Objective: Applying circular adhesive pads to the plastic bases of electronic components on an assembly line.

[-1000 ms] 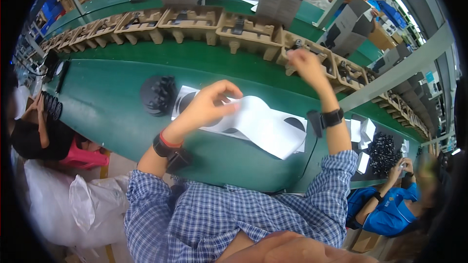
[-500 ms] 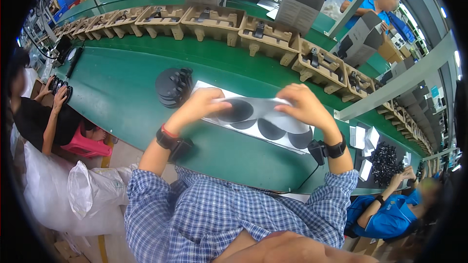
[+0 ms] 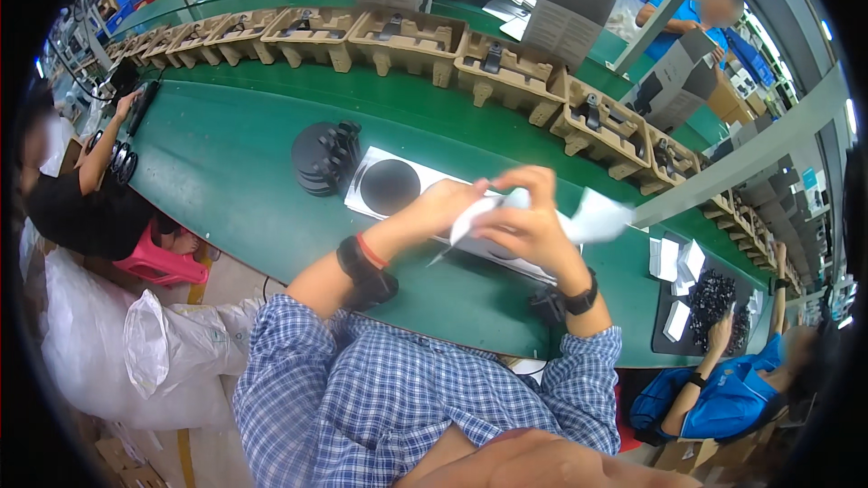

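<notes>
My left hand (image 3: 449, 202) and my right hand (image 3: 533, 228) are close together over the bench, both closed on a thin whitish sheet (image 3: 599, 217). The sheet is bent and blurred, with one end sticking out right of my right hand and another part curling between the hands. Below them lies a stack of white sheets (image 3: 363, 196) bearing large black circles (image 3: 390, 186); my hands and forearms cover much of it. Left of this stack stands a pile of round black discs (image 3: 316, 157) with small black clip-like parts (image 3: 341, 146) on its right side.
Brown moulded trays (image 3: 405, 36) holding black parts run along the green bench (image 3: 217, 163). Grey boxes (image 3: 571, 9) stand behind them. A seated person (image 3: 86, 203) is at left; another in blue (image 3: 714, 398) at right by a heap of small black parts (image 3: 712, 303).
My hands have come together, and the sheet stretched between them is now bent and bunched. The person at left has reached an arm forward.
</notes>
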A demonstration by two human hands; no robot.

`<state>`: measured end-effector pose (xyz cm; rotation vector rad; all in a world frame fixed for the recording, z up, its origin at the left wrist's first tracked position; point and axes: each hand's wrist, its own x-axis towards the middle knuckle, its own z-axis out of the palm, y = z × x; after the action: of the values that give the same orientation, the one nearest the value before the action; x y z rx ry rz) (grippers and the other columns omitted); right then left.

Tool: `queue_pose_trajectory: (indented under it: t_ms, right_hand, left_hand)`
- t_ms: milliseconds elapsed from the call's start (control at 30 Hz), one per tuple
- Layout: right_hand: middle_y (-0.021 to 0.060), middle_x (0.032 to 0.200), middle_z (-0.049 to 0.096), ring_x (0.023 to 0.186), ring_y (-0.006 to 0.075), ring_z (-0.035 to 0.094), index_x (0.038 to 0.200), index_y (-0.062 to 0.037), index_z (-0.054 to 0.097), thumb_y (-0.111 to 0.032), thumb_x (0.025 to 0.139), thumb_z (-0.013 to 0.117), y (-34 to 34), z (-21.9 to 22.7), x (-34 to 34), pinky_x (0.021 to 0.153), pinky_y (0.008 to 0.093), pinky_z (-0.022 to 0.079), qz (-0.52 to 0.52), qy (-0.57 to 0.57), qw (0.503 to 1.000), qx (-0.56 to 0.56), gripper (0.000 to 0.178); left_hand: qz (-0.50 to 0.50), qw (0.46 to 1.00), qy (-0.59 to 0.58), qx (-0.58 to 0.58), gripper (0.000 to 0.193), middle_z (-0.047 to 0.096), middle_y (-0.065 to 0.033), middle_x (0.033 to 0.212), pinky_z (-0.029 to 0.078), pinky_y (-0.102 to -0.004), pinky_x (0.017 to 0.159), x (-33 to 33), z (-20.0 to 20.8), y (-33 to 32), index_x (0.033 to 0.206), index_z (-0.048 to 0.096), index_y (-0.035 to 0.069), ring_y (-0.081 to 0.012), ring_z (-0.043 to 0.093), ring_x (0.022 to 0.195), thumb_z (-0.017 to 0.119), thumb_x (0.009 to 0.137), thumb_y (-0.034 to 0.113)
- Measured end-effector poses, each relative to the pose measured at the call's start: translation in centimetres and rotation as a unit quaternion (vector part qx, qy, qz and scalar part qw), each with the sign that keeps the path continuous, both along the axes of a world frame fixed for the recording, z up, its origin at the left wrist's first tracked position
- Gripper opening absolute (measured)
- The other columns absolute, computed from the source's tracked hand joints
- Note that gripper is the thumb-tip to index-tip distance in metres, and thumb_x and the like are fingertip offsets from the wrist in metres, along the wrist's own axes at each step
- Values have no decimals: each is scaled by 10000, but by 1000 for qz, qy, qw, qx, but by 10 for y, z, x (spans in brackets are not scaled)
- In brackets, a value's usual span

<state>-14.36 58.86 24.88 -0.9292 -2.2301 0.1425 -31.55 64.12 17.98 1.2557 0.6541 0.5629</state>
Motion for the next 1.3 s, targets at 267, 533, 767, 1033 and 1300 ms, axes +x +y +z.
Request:
queue_pose_trajectory:
  t_ms: [267, 533, 767, 1033, 1300]
  right_hand:
    - [46, 810, 551, 886, 224, 448, 786, -85, 648, -149, 668, 735, -37, 45, 85, 787, 346, 364, -107, 243, 951, 160, 160]
    - [46, 731, 549, 792, 211, 457, 779, -25, 628, -68, 658, 741, -25, 39, 82, 706, 301, 373, -153, 241, 954, 96, 171]
    - [51, 685, 562, 721, 185, 481, 744, -2, 658, 2, 597, 753, -16, 43, 60, 642, 269, 372, -165, 242, 956, 22, 176]
    - [50, 674, 602, 683, 180, 493, 753, -8, 668, -2, 584, 766, -13, 55, 60, 604, 273, 391, -149, 204, 966, 47, 196]
    - [22, 741, 532, 670, 85, 460, 836, 27, 636, 24, 743, 677, 5, 30, 40, 601, 195, 364, -84, 556, 814, -143, 101]
  left_hand:
    - [152, 709, 390, 568, 297, 612, -112, 688, 484, -376, 521, -72, -38, 4, 761, 616, 57, -283, 600, 616, 499, 864, 310]
    - [263, 755, 356, 484, 289, 612, -107, 851, 475, -343, 670, -197, 26, 35, 925, 600, 46, -263, 584, 773, 715, 679, 148]
    - [-35, 804, 438, 401, 891, 286, -167, 1408, 307, -375, 1039, -210, -13, 111, 1302, 410, 94, -329, 281, 1294, 780, 493, 153]
    - [200, 872, 239, 377, 859, 405, -69, 1320, 362, -321, 984, -210, 23, 81, 1321, 369, 79, -206, 414, 1193, 769, 562, 25]
    - [97, 904, -412, 64, 851, 300, -211, 1347, 463, -551, 876, -64, 96, 40, 1389, 197, 325, -436, 383, 1193, 666, 680, 362]
